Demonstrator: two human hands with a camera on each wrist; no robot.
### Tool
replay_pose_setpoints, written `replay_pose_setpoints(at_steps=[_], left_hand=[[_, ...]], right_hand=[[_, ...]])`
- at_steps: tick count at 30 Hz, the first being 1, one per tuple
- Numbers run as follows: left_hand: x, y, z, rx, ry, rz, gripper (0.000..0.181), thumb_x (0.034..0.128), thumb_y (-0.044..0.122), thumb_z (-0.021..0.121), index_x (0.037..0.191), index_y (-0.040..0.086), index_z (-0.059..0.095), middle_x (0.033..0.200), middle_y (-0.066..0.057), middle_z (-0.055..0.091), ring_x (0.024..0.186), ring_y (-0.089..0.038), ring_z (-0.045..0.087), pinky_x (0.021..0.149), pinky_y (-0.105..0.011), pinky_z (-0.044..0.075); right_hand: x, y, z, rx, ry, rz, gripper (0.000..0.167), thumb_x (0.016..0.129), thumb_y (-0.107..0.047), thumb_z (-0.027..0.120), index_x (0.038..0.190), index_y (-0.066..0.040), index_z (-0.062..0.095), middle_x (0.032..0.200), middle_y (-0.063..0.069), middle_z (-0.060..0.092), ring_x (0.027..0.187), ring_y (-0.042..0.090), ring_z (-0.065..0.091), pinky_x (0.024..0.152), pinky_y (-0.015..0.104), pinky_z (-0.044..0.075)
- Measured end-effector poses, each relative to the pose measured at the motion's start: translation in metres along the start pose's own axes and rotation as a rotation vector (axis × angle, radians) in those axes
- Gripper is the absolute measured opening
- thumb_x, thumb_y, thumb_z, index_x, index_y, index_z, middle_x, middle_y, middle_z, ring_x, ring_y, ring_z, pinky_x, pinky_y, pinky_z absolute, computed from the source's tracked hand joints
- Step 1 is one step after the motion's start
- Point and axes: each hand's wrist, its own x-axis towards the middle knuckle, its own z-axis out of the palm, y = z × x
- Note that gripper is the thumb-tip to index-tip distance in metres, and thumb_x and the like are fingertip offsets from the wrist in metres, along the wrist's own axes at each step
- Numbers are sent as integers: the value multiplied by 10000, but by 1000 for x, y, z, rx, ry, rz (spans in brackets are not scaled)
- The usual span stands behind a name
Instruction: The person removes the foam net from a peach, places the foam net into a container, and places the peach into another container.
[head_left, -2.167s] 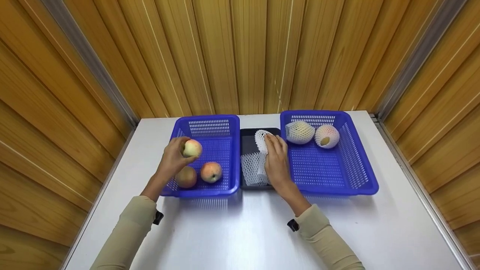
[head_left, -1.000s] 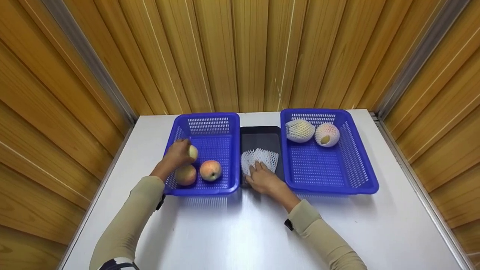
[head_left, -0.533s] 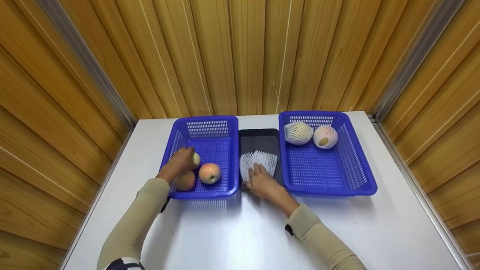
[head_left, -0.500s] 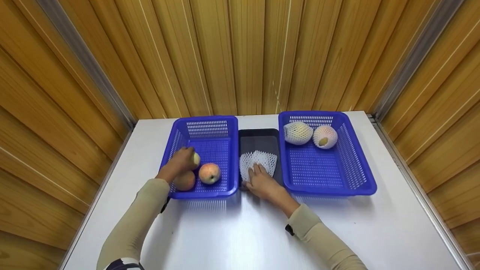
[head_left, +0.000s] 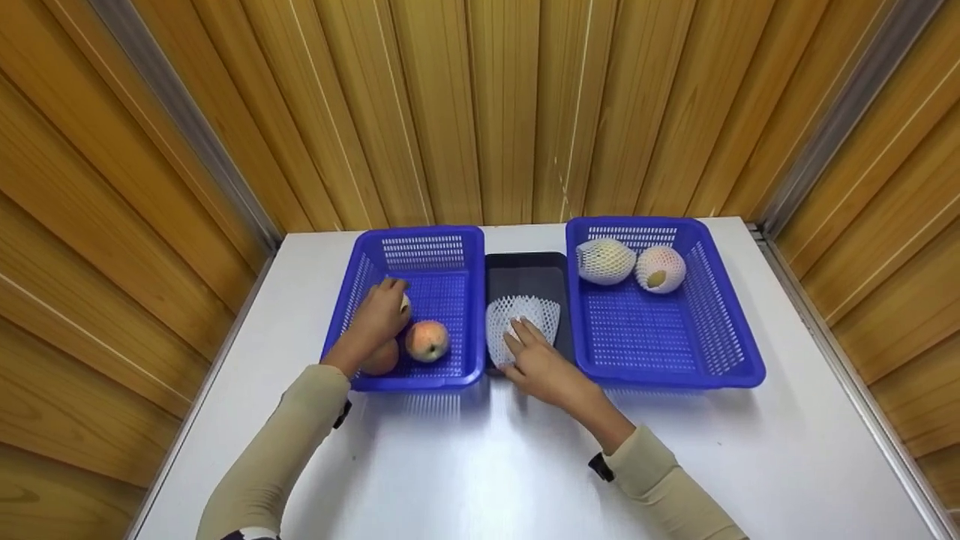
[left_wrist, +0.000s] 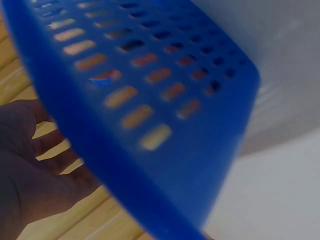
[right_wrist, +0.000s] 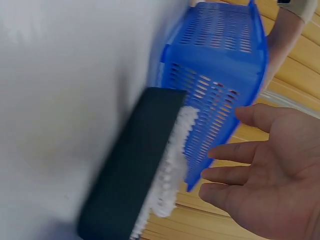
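Note:
In the head view my left hand [head_left: 381,313] is over the left blue basket [head_left: 482,300], right above a pale apple [head_left: 406,306] that it mostly covers. The left wrist view shows that hand's fingers [left_wrist: 52,142] spread, their tips hidden behind the basket rim. Two more apples lie there: a red-yellow apple [head_left: 427,341] and a brownish-red apple [head_left: 381,360], partly under the hand. My right hand [head_left: 544,365] hovers at the black tray [head_left: 525,274] by white foam fruit nets [head_left: 538,307]. In the right wrist view its relaxed fingers [right_wrist: 230,175] grip nothing.
A second blue basket [head_left: 742,322] stands to the right of the tray. Two net-covered fruits, one yellowish fruit [head_left: 606,262] and one pinkish fruit [head_left: 661,268], lie at its back. All stand on a white table [head_left: 480,465] before a wood-panel wall [head_left: 495,112].
My left hand, which held the pale apple up, has lowered it into the left basket and loosened its fingers. My right hand let a foam net down onto the others and has lifted slightly.

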Motion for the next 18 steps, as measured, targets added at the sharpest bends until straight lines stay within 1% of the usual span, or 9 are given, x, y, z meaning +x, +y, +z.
replay_pose_setpoints(at_steps=[3, 5, 10, 14, 18], left_hand=[[-4, 16, -2, -58, 28, 0, 374, 920, 35, 643, 1288, -9, 601, 1290, -231, 596, 1194, -464, 560, 1006, -566, 484], [-6, 27, -2, -93, 48, 27, 376, 904, 19, 641, 1277, -6, 606, 1288, -217, 600, 1203, -443, 562, 1015, -549, 483], [-15, 63, -3, -182, 100, 148, 381, 870, -9, 661, 1248, -2, 613, 1283, -184, 606, 1192, -410, 574, 1036, -520, 476], [-27, 94, -3, -242, 97, 223, 374, 896, 16, 650, 1268, 27, 614, 1300, -139, 608, 1210, -370, 566, 1051, -494, 471], [-36, 122, 2, -303, 76, 283, 390, 928, 49, 638, 1315, 58, 596, 1349, -121, 589, 1252, -339, 549, 1070, -475, 463]], right_hand=[[-5, -3, -16, -2, 44, -51, 549, 1017, -198, 597, 1424, 146, 465, 1556, 344, 327, 1468, 503, 260, 1215, 563, 225], [-8, -2, -30, -14, 74, -67, 545, 1010, -181, 604, 1424, 144, 464, 1555, 337, 334, 1459, 504, 277, 1211, 567, 231], [-10, 10, -75, -52, 153, -55, 554, 1000, -169, 611, 1441, 128, 453, 1562, 316, 339, 1463, 493, 277, 1211, 568, 224], [-7, 26, -112, -77, 219, -32, 539, 991, -136, 612, 1427, 143, 461, 1533, 328, 376, 1450, 492, 303, 1207, 576, 238], [-2, 43, -145, -105, 241, 10, 526, 990, -119, 605, 1432, 128, 463, 1517, 329, 390, 1438, 488, 316, 1198, 592, 250]])
